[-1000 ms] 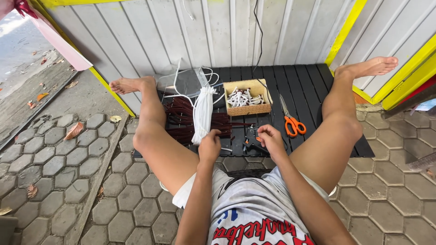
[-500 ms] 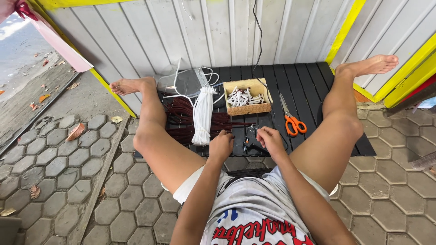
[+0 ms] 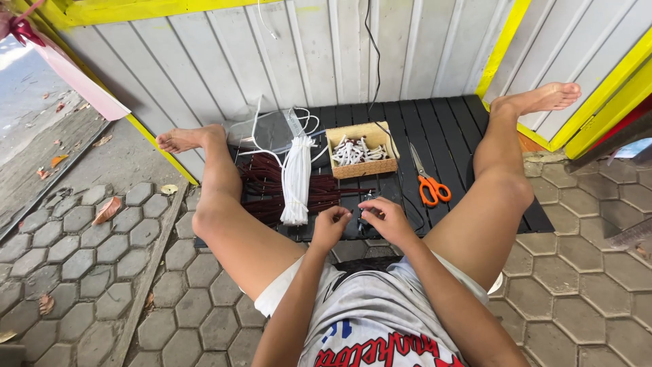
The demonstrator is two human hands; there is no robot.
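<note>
I sit on paving with my legs spread around a black slatted board (image 3: 441, 129). My left hand (image 3: 331, 225) and my right hand (image 3: 385, 217) are close together over the board's near edge, fingers pinched on a small dark piece (image 3: 365, 201) between them that is mostly hidden. Just beyond my left hand lie a white bundle of cords (image 3: 297, 178) and a pile of dark red cords (image 3: 265, 190). A small cardboard box (image 3: 370, 167) with white pieces sits behind my hands.
Orange-handled scissors (image 3: 428, 183) lie on the board right of the box. A clear plastic bag (image 3: 268, 129) sits at the board's far left. A grey panelled wall (image 3: 305, 54) with yellow trim stands behind. Hexagonal pavers (image 3: 88, 251) surround me.
My two hands have drawn closer together over the board's near edge; the left hand moved right toward the right hand. The view shifted slightly.
</note>
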